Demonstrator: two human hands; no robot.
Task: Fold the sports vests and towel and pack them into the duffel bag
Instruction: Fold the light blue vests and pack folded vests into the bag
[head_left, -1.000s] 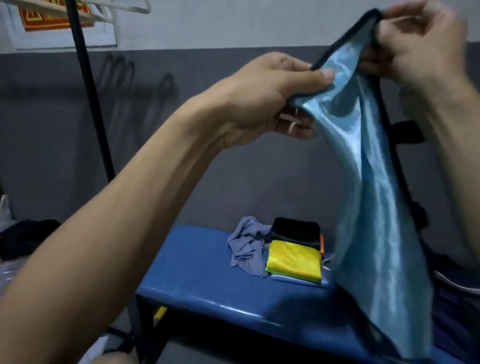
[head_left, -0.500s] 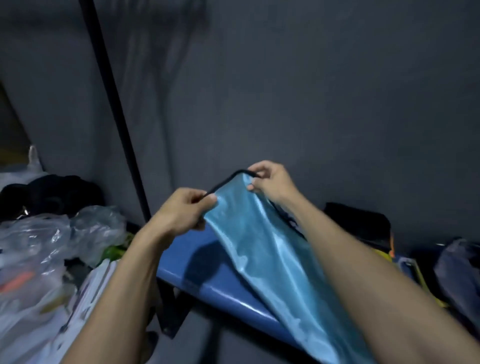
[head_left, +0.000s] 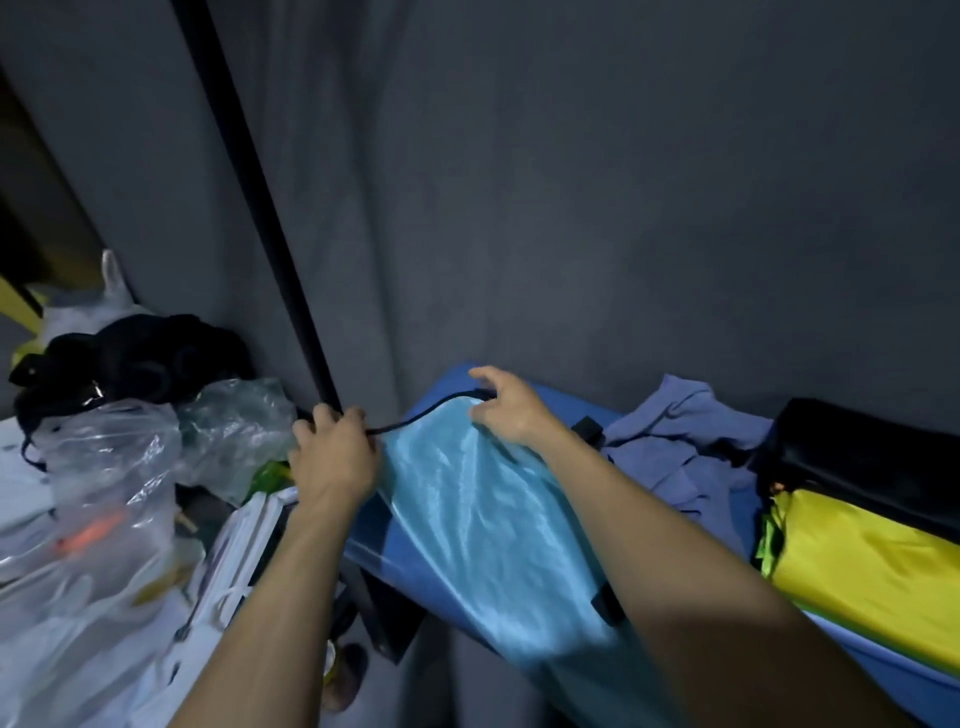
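A black pole (head_left: 260, 218) rises just left of the blue table (head_left: 571, 410), with plastic bags (head_left: 104, 467) piled farther left. A purple towel (head_left: 680, 441) and yellow vest (head_left: 857, 561) lie at right. The left hand (head_left: 332, 457) and right hand (head_left: 506, 410) have fingers curled, pinching the black-trimmed top edge of the light blue vest (head_left: 478, 530), draped over the table's near left edge.

Both forearms were bare right up to where they left the bottom of the view, with no sleeve or cuff showing on either. The left hand (head_left: 332, 457) and the right hand (head_left: 511, 410) wore no gloves. No watch, band or ring was visible on the wrists or on the fingers (head_left: 480, 375), and the dim light hid finer detail
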